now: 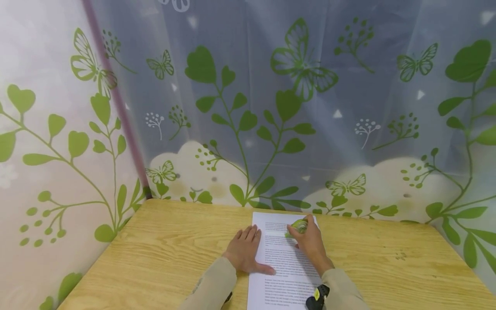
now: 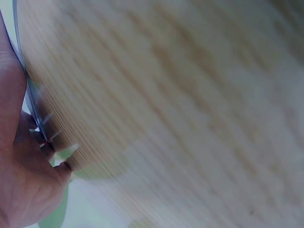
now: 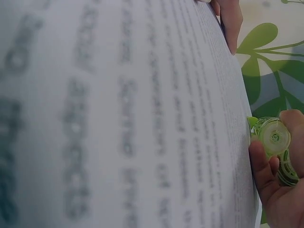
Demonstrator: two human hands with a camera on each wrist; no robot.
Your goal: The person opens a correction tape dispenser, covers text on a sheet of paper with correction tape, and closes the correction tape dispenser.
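Note:
A printed sheet of paper [image 1: 286, 267] lies lengthwise on the wooden table. My left hand [image 1: 245, 252] rests flat over its left edge, fingers straight and thumb out across the text; in the left wrist view that hand [image 2: 28, 175] shows at the far left. Near the top right of the sheet, my right hand [image 1: 310, 243] grips a green see-through correction tape [image 1: 299, 225] between thumb and fingers. The right wrist view shows the correction tape [image 3: 274, 137] with its round reel and its tip at the paper's surface, held by the right hand [image 3: 285, 190].
The pale wooden table [image 1: 186, 232] reaches back to a hanging curtain [image 1: 248, 107] with green leaves and butterflies. A second curtain panel [image 1: 50, 129] hangs at the left. Small dark marks [image 1: 401, 256] show on the tabletop at the right.

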